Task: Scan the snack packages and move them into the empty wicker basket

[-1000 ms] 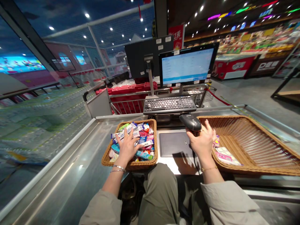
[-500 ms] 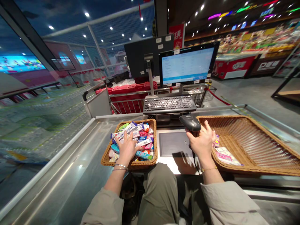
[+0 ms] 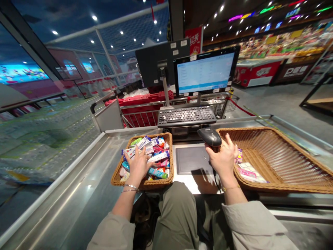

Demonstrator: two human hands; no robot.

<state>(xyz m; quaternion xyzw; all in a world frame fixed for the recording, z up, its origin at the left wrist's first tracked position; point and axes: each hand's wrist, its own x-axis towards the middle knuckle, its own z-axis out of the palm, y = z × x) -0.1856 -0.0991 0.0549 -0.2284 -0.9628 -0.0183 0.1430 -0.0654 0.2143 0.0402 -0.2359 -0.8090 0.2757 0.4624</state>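
Grips a rounded black scanner [image 3: 210, 136] with right hand [image 3: 223, 159], partly obscuring its handle [image 3: 215, 149]; splays left hand [image 3: 137, 165] across glossy packets [image 3: 159, 157] in woven basket [image 3: 171, 156], hiding some.

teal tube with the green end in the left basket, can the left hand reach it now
Likely yes: the left hand is over the basket, and the tube lies atop the packets close to that hand, mostly uncovered.
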